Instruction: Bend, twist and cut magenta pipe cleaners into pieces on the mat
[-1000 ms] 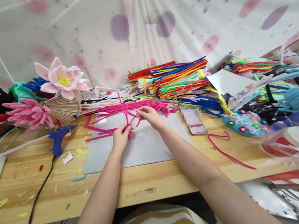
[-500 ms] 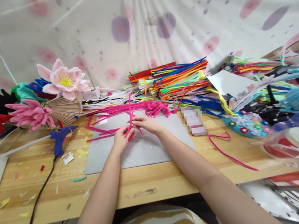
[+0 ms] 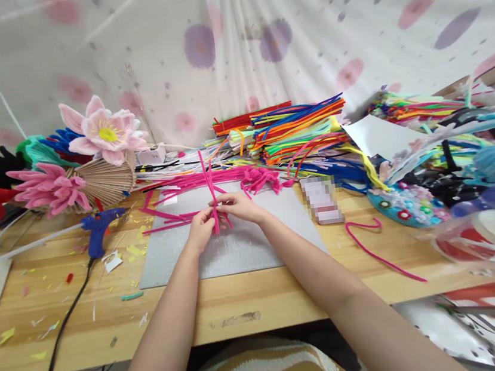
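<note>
My left hand and my right hand meet over a grey cutting mat. Both pinch the same bright pink pipe cleaner, which stands nearly upright between my fingertips. Its lower end is bent under my left fingers. More pink pipe cleaners lie spread on the mat's far left corner, and a curled pink bundle sits just behind my right hand.
A blue glue gun with a black cord lies left of the mat. Pipe-cleaner flowers stand at back left, stacked coloured pipe cleaners at back centre. A loose pink pipe cleaner lies right; craft clutter fills the right side.
My right hand drew closer to my left hand, and the pink pipe cleaner swung from a slant to nearly upright between them.
</note>
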Available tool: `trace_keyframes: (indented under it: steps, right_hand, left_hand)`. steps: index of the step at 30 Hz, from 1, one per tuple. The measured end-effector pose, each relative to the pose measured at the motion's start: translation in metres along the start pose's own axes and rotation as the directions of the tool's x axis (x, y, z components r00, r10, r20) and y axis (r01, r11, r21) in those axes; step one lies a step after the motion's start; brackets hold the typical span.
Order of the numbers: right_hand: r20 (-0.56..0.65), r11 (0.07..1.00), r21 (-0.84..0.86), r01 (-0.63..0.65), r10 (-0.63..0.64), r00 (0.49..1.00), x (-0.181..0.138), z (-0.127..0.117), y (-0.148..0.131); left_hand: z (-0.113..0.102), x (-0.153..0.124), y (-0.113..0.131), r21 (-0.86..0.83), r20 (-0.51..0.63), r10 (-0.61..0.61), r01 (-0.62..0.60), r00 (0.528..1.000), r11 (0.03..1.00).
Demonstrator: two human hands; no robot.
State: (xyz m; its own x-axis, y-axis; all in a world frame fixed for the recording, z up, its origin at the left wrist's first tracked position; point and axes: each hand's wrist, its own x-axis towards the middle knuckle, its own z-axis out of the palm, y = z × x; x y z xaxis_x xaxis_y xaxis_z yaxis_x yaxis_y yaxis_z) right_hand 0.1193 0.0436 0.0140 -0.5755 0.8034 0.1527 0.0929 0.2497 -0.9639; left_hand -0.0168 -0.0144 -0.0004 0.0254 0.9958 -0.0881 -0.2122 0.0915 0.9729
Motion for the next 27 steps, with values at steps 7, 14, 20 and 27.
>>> trace_keyframes:
  steps: [7,14,20,27]
  right_hand:
    - [-0.079,0.998,0.021,-0.053,0.055,0.995,0.002,0.001,0.002]
    - [-0.177,0.963,0.248,-0.103,0.150,0.973,0.004,0.001,-0.003]
    - [-0.151,0.978,0.191,-0.083,0.113,0.982,0.005,0.003,-0.009]
    - [-0.101,0.860,0.451,-0.237,0.313,0.944,0.005,0.006,-0.005]
  left_hand:
    - [0.002,0.002,-0.001,-0.030,-0.017,-0.084,0.083,0.996,0.996]
    - [0.006,-0.001,0.001,0.019,-0.004,-0.063,0.063,0.998,0.998]
    - [0.005,0.001,-0.003,0.131,-0.042,0.015,-0.009,0.999,0.991]
    - [0.020,0.005,0.007,-0.280,0.018,-0.195,0.192,0.981,0.941]
